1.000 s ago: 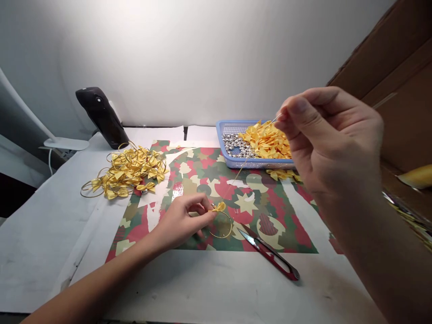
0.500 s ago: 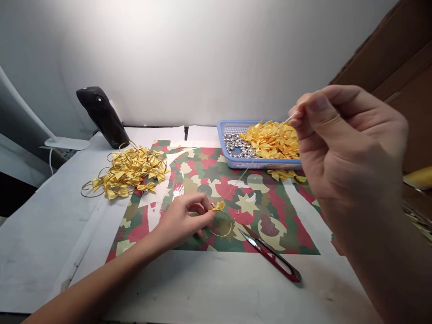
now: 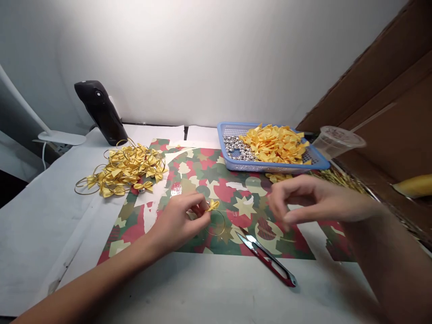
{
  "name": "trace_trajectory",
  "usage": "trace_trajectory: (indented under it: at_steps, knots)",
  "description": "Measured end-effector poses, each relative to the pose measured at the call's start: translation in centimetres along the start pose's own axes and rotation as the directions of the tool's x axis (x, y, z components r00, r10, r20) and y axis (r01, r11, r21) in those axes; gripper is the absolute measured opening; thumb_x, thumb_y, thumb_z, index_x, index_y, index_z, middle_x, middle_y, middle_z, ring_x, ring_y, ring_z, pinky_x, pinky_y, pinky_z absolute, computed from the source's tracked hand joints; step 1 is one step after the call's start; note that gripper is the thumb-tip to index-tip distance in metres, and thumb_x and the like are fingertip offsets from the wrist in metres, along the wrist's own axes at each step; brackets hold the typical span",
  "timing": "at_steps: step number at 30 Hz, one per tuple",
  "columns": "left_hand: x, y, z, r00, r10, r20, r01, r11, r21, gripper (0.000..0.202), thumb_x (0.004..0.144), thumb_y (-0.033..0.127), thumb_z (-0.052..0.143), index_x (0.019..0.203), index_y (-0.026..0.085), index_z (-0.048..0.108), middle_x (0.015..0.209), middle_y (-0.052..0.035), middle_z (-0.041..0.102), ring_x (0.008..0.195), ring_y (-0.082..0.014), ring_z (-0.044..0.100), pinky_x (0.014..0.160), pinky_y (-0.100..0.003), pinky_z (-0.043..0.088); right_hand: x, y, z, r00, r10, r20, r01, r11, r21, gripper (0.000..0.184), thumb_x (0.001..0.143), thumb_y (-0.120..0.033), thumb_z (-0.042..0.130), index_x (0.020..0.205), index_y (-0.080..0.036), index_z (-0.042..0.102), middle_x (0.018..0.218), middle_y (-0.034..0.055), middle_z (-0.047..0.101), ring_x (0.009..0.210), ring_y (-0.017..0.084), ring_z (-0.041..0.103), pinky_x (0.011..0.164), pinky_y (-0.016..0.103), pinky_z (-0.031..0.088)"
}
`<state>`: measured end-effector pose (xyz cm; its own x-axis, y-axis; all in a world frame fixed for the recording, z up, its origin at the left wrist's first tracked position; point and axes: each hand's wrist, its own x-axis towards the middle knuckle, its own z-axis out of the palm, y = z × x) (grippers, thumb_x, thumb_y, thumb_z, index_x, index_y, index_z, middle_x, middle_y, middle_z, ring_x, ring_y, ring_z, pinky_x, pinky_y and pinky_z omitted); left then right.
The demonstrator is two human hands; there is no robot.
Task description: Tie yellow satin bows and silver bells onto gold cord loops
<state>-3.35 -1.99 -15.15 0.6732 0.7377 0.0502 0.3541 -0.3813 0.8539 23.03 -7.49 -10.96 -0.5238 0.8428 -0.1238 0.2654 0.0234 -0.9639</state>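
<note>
The left hand has its fingertips pressed together on a small yellow ribbon bow, which sits at the top of a thin gold wire ring. Both are at the hand's three o'clock, over patterned paper. The bow is creased and shiny, its two loops spread. The right hand hovers at the ring's three o'clock, fingers curled and apart, holding nothing visible. Snips lie at five o'clock, a blue basket of loose bows and silver beads at one, and a heap of bowed rings at ten.
</note>
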Motion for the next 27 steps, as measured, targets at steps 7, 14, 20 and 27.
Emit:
trace_trajectory:
  at_steps: [7,14,20,27]
  knots:
    - [0.0,-0.3,0.3,0.996,0.088,-0.003,-0.087,0.988,0.128,0.016,0.078,0.013,0.052,0.063,0.019,0.05,0.066,0.001,0.051,0.059,-0.0103,0.051,0.046,-0.017,0.041,1.3,1.7,2.7,0.979,0.101,-0.179,-0.164,0.909,-0.383,0.018,0.085,-0.038,0.058,0.083,-0.02,0.059,0.065,-0.0012,0.061,0.049,0.011,0.054,0.042,0.022,0.043]
    - [-0.1,-0.2,0.6,0.994,0.104,-0.023,-0.1,0.987,0.129,0.017,0.08,0.017,0.053,0.063,0.019,0.05,0.065,0.0021,0.05,0.056,-0.0096,0.05,0.047,-0.017,0.041,3.6,1.4,8.1,0.87,-0.176,-0.46,-0.092,0.859,-0.503,0.007,0.083,-0.023,0.062,0.085,-0.021,0.056,0.076,0.0006,0.06,0.053,0.011,0.051,0.047,0.024,0.044]
    - [0.0,-0.3,0.9,0.992,0.124,-0.022,-0.119,0.982,0.15,0.017,0.08,0.016,0.054,0.064,0.018,0.049,0.064,0.003,0.05,0.056,-0.0084,0.049,0.05,-0.017,0.042,4.0,2.0,9.4,0.819,-0.317,-0.478,-0.019,0.818,-0.575,0.015,0.087,-0.009,0.051,0.079,-0.021,0.054,0.074,0.0016,0.06,0.062,0.014,0.056,0.052,0.025,0.044]
    - [0.1,-0.3,0.9,0.993,0.116,-0.008,-0.114,0.98,0.164,0.016,0.079,0.015,0.054,0.064,0.018,0.05,0.064,0.0025,0.052,0.058,-0.0095,0.051,0.05,-0.017,0.041,3.6,1.7,9.3,0.834,-0.244,-0.495,-0.051,0.859,-0.509,0.016,0.088,-0.01,0.048,0.08,-0.022,0.055,0.075,0.0012,0.059,0.065,0.015,0.056,0.058,0.026,0.045]
